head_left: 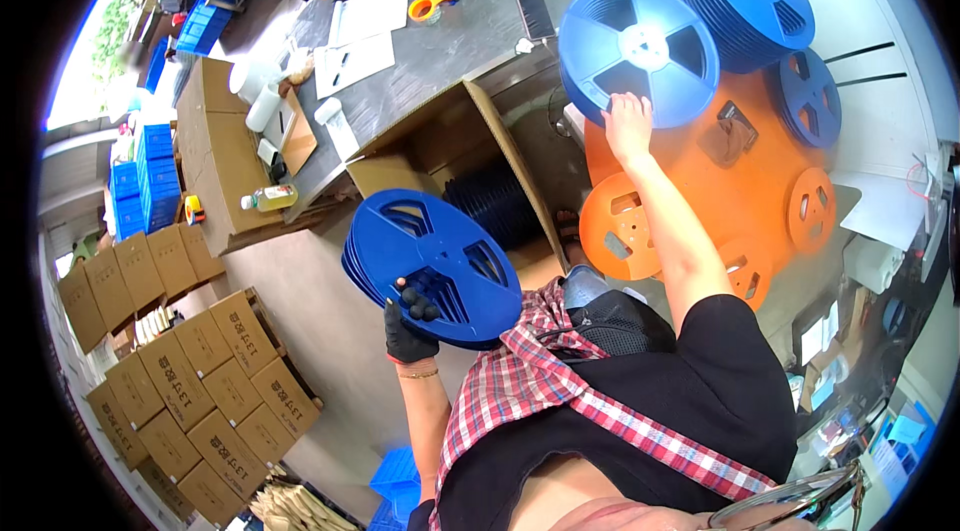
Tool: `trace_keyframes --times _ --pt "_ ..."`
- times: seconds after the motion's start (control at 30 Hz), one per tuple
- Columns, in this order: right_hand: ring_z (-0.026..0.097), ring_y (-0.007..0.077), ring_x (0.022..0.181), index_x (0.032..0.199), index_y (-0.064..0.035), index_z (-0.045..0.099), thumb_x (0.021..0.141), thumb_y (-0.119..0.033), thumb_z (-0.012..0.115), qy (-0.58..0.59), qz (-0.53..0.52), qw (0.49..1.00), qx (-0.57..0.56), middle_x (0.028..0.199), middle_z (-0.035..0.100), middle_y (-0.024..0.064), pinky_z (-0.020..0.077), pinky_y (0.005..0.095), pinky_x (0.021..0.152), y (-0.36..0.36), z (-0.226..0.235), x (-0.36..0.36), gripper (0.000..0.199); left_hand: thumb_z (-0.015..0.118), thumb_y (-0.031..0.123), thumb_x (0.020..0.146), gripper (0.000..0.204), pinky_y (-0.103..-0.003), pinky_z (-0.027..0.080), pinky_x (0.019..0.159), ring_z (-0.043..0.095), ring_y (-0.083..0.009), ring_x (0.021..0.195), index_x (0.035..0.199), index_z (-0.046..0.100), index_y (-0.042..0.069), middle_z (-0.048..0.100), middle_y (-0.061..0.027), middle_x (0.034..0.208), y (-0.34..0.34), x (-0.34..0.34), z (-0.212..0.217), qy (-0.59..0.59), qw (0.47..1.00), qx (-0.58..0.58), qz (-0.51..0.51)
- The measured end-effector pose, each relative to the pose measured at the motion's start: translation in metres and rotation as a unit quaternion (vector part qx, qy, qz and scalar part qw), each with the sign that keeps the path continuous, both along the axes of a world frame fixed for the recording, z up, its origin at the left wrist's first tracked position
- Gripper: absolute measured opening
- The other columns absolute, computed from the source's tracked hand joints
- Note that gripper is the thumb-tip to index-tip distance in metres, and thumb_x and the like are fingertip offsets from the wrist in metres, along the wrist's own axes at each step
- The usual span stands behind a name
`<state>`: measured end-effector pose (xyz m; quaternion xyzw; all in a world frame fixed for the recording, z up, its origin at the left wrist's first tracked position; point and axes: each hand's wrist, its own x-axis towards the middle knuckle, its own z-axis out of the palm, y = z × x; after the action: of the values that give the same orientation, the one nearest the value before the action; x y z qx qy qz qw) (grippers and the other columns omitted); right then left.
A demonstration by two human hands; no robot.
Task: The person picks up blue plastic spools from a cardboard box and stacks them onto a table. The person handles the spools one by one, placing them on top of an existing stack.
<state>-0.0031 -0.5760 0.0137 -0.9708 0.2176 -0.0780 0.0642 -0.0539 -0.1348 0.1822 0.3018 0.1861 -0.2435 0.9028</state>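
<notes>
Left hand [410, 329]: curled into dark blue reels [445, 266], gripping them near the carton [425, 146].
Right hand [628, 119]: half-curled at the pale blue reel [640, 46], beside the orange table [690, 196]; I can't tell if it grips.

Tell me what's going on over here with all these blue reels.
One person is handling the reels with both hands. The black-gloved left hand holds a stack of blue reels near the body, while the bare right hand touches the near rim of another blue reel stack by the orange table. Between the two sits an open cardboard box with dark, ribbed discs inside.
</notes>
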Motion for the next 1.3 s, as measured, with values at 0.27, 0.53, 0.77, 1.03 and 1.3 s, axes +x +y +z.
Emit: trace_keyframes --times 0.27,0.53,0.77,1.03,1.3 --pt "0.056 0.0196 0.072 0.099 -0.0002 0.056 0.089 -0.019 0.052 -0.432 0.049 0.63 0.644 0.082 0.058 0.0101 0.0449 0.0291 0.069 0.089 0.129 -0.053 0.022 0.056 0.035 0.086 0.035 -0.034 0.049 0.078 0.053 -0.0238 0.106 0.11 0.053 0.01 0.054 -0.006 0.117 -0.003 0.018 -0.006 0.002 0.996 0.087 -0.024" --pt "0.045 0.015 0.048 0.088 -0.0078 0.05 0.088 -0.028 0.039 -0.183 -0.221 0.323 0.902 0.057 0.047 0.0031 0.0385 0.0296 0.051 0.1 0.122 -0.076 0.023 0.064 0.045 0.077 0.053 -0.033 0.046 0.082 0.049 -0.0235 0.108 0.112 0.047 0.009 0.05 -0.0084 0.12 0.006 0.024 -0.016 -0.064 0.996 -0.021 -0.065" --pt "0.044 0.0151 0.048 0.087 -0.0083 0.051 0.088 -0.028 0.037 -0.161 -0.227 0.197 0.94 0.056 0.045 0.0032 0.0393 0.0307 0.049 0.094 0.092 -0.083 0.024 0.061 0.043 0.08 0.044 -0.037 0.047 0.085 0.055 -0.0238 0.101 0.105 0.052 0.009 0.055 -0.0095 0.115 -0.012 0.015 0.008 -0.001 0.992 0.124 0.014" --pt "0.06 0.0235 0.064 0.084 -0.0023 0.054 0.091 -0.034 0.037 0.041 -0.217 0.51 0.831 0.067 0.058 0.0127 0.0483 0.0387 0.06 0.125 0.083 -0.056 0.036 0.052 0.026 0.085 0.027 -0.04 0.046 0.08 0.056 -0.02 0.085 0.104 0.049 0.007 0.055 -0.0018 0.084 0.01 0.002 0.005 -0.032 0.998 0.056 -0.028" --pt "0.036 0.0322 0.122 0.121 0.0015 0.041 0.073 -0.028 0.068 -0.011 -0.069 0.997 0.04 0.123 0.045 0.019 0.0224 0.0455 0.104 0.009 -0.004 0.003 0.062 0.052 0.022 0.085 0.027 -0.029 0.043 0.071 0.046 -0.0095 0.068 0.109 0.05 0.009 0.051 0.0041 0.079 0.005 -0.005 0.012 -0.02 0.999 -0.029 0.033"
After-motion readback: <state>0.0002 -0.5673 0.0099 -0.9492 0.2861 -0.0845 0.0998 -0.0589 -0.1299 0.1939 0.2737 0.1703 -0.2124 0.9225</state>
